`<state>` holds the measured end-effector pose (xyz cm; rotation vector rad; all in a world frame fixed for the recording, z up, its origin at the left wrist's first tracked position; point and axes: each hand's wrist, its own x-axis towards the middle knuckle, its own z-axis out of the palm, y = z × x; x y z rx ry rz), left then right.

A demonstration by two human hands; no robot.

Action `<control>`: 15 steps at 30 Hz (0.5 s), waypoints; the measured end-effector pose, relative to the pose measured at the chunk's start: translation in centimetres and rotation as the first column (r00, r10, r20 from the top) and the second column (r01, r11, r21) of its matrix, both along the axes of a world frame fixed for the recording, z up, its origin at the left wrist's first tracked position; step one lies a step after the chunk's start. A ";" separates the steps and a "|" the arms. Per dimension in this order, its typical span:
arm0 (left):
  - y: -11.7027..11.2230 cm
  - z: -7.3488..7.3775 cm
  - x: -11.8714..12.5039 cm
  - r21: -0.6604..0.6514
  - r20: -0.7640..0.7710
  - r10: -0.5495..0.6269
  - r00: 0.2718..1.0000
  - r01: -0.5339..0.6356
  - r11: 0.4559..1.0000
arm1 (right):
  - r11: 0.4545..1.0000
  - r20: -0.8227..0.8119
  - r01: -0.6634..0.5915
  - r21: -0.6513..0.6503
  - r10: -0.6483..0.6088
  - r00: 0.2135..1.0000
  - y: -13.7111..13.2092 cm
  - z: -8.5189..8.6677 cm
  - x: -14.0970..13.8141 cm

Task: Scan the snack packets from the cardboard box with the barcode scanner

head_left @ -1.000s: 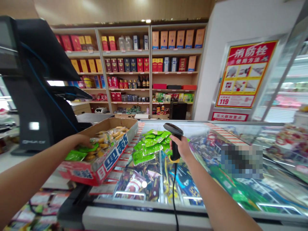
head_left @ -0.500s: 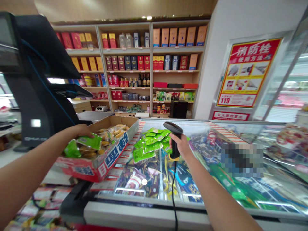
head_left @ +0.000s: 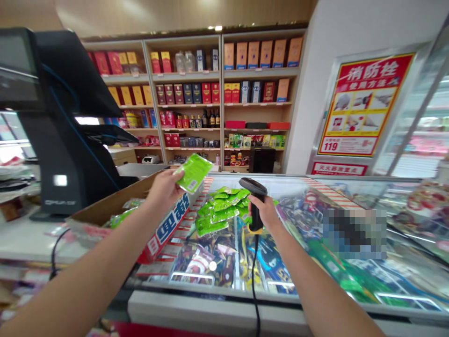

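My left hand (head_left: 163, 190) is raised above the far corner of a cardboard box (head_left: 115, 201) and pinches a flat bright green snack packet (head_left: 193, 173) by its lower edge. My right hand (head_left: 264, 213) is shut around the handle of a black corded barcode scanner (head_left: 253, 189), whose head faces left toward the packet, a short gap apart. Below that hand, a pile of similar green packets (head_left: 217, 210) lies on the glass of a chest freezer (head_left: 224, 276). More green packets (head_left: 122, 217) lie in the box, partly hidden by my left forearm.
A black checkout terminal (head_left: 59, 126) stands at the left on a white counter (head_left: 31, 241). Wooden shelves of boxed and bottled goods (head_left: 220, 93) fill the back wall. A red and yellow fire hydrant sign (head_left: 363, 105) hangs at the right. The scanner's cable drops over the freezer front.
My left hand has lifted one green packet out of the box and moved up and right toward the scanner. The box now sits lower and further left. The scanner has barely moved.
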<state>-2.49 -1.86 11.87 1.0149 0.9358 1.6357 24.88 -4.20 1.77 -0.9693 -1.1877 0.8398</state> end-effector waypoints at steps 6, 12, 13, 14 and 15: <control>2.1 -7.7 7.1 -0.019 0.149 0.024 0.989 -0.021 1.000 | 0.997 0.053 -0.071 -0.007 0.071 0.996 -0.2 0.3 0.5; 5.6 -12.3 7.1 -0.036 0.213 0.038 0.976 -0.031 0.999 | 0.929 0.267 -0.353 -0.107 0.369 0.890 -1.0 0.5 0.6; 5.9 -12.7 6.8 -0.032 0.211 0.038 0.977 -0.032 0.999 | 0.920 0.298 -0.371 -0.124 0.391 0.871 -1.1 0.5 0.5; 6.2 -13.0 6.6 -0.024 0.206 0.041 0.978 -0.037 0.999 | 0.914 0.321 -0.380 -0.142 0.406 0.855 -1.1 0.5 0.5; 6.4 -13.2 6.4 -0.015 0.200 0.049 0.979 -0.046 0.999 | 0.910 0.336 -0.382 -0.160 0.414 0.846 -1.2 0.4 0.4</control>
